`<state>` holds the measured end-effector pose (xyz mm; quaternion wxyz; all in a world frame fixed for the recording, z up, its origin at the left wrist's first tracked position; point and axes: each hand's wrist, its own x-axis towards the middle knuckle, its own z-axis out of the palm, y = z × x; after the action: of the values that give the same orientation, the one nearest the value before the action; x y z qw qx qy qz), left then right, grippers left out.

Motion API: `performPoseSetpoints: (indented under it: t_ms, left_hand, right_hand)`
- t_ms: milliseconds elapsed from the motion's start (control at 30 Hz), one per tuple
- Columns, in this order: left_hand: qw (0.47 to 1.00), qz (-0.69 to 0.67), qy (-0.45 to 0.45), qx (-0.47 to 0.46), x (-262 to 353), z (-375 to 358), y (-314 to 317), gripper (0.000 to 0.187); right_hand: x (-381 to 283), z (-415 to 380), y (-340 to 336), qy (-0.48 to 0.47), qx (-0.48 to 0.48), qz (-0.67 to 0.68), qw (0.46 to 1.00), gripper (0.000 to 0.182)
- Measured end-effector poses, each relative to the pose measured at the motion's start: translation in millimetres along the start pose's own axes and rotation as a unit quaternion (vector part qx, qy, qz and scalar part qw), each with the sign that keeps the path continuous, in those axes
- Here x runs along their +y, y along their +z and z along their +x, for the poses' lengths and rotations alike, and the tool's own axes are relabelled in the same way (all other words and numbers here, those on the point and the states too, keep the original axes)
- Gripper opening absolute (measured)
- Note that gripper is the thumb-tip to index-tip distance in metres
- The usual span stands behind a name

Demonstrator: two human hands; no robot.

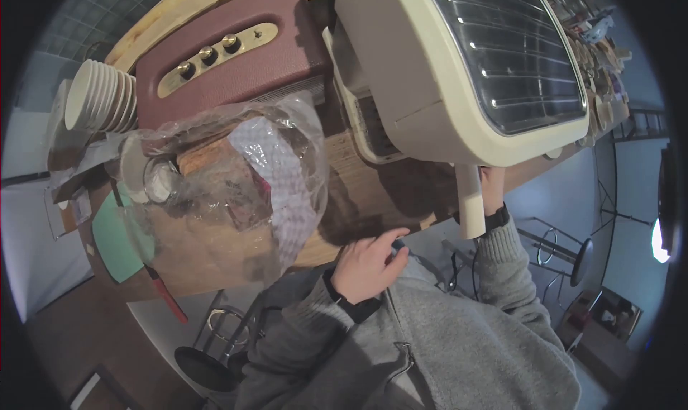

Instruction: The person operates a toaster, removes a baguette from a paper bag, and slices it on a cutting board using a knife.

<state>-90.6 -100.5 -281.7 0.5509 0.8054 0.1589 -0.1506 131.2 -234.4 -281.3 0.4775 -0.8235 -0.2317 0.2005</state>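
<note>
A cream espresso machine with a ribbed dark shiny top stands over the wooden table's right part. From its near side a cream handle sticks out downward. Just behind that handle is my right hand, its fingers hidden by the handle and the machine body, so its grip does not show. My left hand is by the table's near edge, in front of my grey top, with fingers apart and nothing visibly held. Close to its fingertips is a small dark blue thing, too small to make out.
A clear plastic bag with bread and a checked cloth lies on the table. Behind it are a maroon radio and stacked white cups. A green sheet and red handle lie left. Stools stand below.
</note>
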Motion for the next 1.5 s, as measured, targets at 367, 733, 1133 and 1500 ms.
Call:
performPoseSetpoints:
  t_ms: [367, 733, 1133, 1500]
  left_hand:
    - [0.996, -0.071, -0.044, -0.023, -4, -15, -25, 0.024]
    - [0.989, -0.026, 0.035, 0.138, -28, -17, -7, 0.046]
    - [0.994, -0.016, 0.013, 0.11, -28, -17, -7, 0.049]
    - [0.996, -0.073, -0.033, 0.039, -18, -11, -11, 0.046]
  right_hand:
    - [-14, 6, -5, -0.127, 0.041, -0.071, 0.989, 0.016]
    - [-17, 8, 7, -0.121, 0.084, -0.044, 0.988, 0.002]
    - [-6, 13, 16, -0.107, 0.016, 0.032, 0.994, 0.014]
    - [-9, 11, 37, 0.099, -0.022, 0.304, 0.947, 0.037]
